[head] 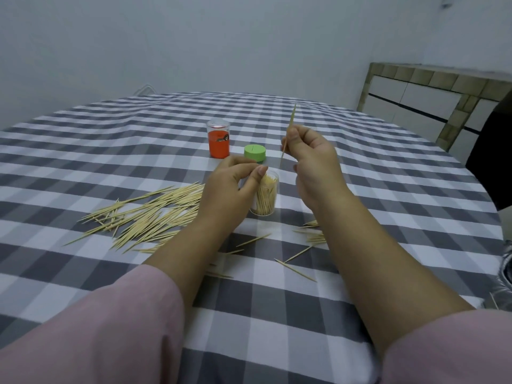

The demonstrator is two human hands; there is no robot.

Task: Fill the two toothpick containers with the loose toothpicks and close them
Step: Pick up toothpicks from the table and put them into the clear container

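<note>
Your left hand (232, 187) grips the clear container (264, 194) near its rim, thumb and fingers curled around it. It stands upright on the checked tablecloth (388, 189), open, already packed with toothpicks. Your right hand (313, 162) pinches a single toothpick (289, 131), held roughly upright above and just right of the container mouth.

The green lid (255, 153) sits just behind the container. The orange container (218, 138) stands further back; I can't tell if it's open or capped. The big loose pile (149, 214) lies left of your left wrist, with scattered strays (313, 236) near your right forearm.

Handling: toothpicks are light, stiff and thin, with sharp tips, and probably snap if bent. Pinch mid-shaft, or gather them in aligned bundles rather than singly. The container is light and likely tippy, so keep it braced low on the wall. Hold the lid by its rim.
</note>
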